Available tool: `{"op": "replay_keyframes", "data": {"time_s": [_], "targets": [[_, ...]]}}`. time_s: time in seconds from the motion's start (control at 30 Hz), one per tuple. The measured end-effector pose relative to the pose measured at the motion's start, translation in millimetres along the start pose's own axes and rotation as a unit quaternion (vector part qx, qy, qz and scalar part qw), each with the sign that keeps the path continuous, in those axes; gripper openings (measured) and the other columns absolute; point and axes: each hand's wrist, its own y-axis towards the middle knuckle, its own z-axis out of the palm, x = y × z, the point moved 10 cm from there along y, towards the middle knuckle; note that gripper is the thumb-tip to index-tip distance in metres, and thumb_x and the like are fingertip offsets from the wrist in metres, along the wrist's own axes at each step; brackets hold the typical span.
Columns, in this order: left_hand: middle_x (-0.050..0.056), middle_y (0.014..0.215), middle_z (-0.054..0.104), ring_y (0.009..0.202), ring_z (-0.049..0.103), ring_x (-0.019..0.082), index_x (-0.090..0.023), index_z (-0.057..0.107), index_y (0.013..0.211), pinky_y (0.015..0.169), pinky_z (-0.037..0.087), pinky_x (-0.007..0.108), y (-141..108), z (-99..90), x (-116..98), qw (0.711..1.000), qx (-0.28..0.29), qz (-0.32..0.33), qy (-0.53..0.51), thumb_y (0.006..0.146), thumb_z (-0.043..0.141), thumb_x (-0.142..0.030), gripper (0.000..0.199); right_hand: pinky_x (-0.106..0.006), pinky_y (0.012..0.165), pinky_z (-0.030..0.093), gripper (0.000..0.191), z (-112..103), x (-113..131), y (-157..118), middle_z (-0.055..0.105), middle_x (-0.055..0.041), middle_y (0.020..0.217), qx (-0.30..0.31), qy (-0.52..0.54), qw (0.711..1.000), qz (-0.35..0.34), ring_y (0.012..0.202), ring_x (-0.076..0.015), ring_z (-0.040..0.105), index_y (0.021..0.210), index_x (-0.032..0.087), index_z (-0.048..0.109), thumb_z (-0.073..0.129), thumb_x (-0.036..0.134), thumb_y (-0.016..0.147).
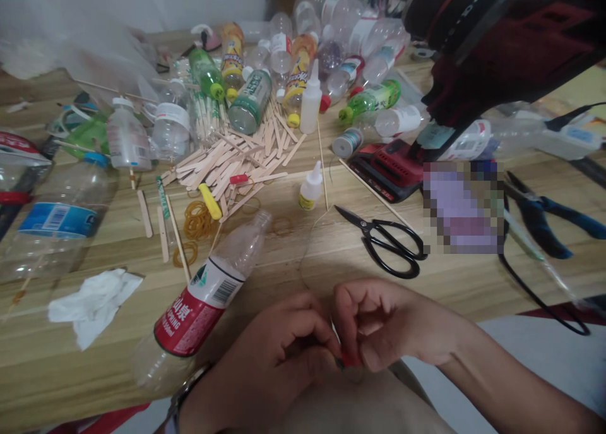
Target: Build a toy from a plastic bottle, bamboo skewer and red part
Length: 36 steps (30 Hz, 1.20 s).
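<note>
At the table's near edge, my left hand (296,352) and my right hand (379,326) meet, each pinched closed. A small red piece (351,357) shows between my right finger and thumb, right against my left fingertips. What the left fingers grip is mostly hidden. From above, a thin dark strand (303,257) runs down toward my hands. Beside my left wrist lies a capless plastic bottle (189,317) with a red and white label. Black-handled scissors (383,238) rest beyond my right hand, and a small white glue bottle (311,187) stands farther back.
Wooden craft sticks (237,156) lie piled beyond, with rubber bands (201,219) alongside. A cordless drill (454,74) stands at right, near pliers (540,213). Several plastic bottles, including a green one (374,99), crowd the back. A crumpled tissue (95,301) lies left.
</note>
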Motion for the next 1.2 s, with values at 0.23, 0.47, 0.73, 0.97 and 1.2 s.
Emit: {"op": "replay_keyframes", "data": {"time_s": [0.23,0.47,0.73,0.97,1.2], "targets": [[-0.003,0.090,0.065,0.082,0.059,0.011,-0.020,0.068,0.080,0.074,0.042,0.022,-2,-1.1,-8,0.998,-0.007,0.045,0.048,0.086,0.060,-0.007,0.017,-0.017,0.053,0.045,0.030,-2,-7,1,0.074,-0.0013,0.072,0.002,0.018,0.999,0.051,0.061,-0.0085,0.065,0.074,0.014,0.064,0.092,0.019,0.066],[-0.003,0.089,0.066,0.083,0.059,0.011,-0.019,0.069,0.078,0.074,0.042,0.021,-1,1.1,-11,0.997,0.002,0.049,0.062,0.086,0.061,-0.006,0.017,-0.018,0.057,0.044,0.030,-1,1,-1,0.073,0.0013,0.071,-0.023,0.003,0.999,0.036,0.064,-0.0091,0.066,0.077,0.015,0.062,0.087,0.008,0.062],[-0.003,0.092,0.065,0.085,0.060,0.010,-0.020,0.069,0.080,0.076,0.043,0.020,-2,4.1,-10,0.995,-0.005,0.029,0.100,0.090,0.056,-0.005,0.022,-0.022,0.060,0.041,0.026,-1,9,1,0.064,0.0026,0.071,-0.030,-0.072,0.997,0.019,0.065,-0.0097,0.059,0.079,0.016,0.058,0.082,0.025,0.075],[0.000,0.090,0.062,0.085,0.059,0.014,-0.019,0.065,0.081,0.077,0.043,0.026,-3,2.2,-5,0.989,-0.031,-0.007,0.146,0.095,0.051,-0.015,0.020,-0.026,0.060,0.039,0.012,6,58,-7,0.054,0.0043,0.071,-0.167,-0.413,0.890,-0.099,0.065,-0.0127,0.049,0.078,0.022,0.052,0.056,0.015,0.087],[0.001,0.091,0.068,0.085,0.061,0.017,-0.021,0.061,0.082,0.076,0.045,0.029,-1,-2.5,0,0.983,-0.070,-0.033,0.168,0.094,0.050,-0.017,0.017,-0.027,0.064,0.042,0.030,53,75,-15,0.058,0.0001,0.079,-0.142,-0.639,0.710,-0.259,0.073,-0.0151,0.055,0.076,0.022,0.048,0.039,-0.006,0.074]]}}
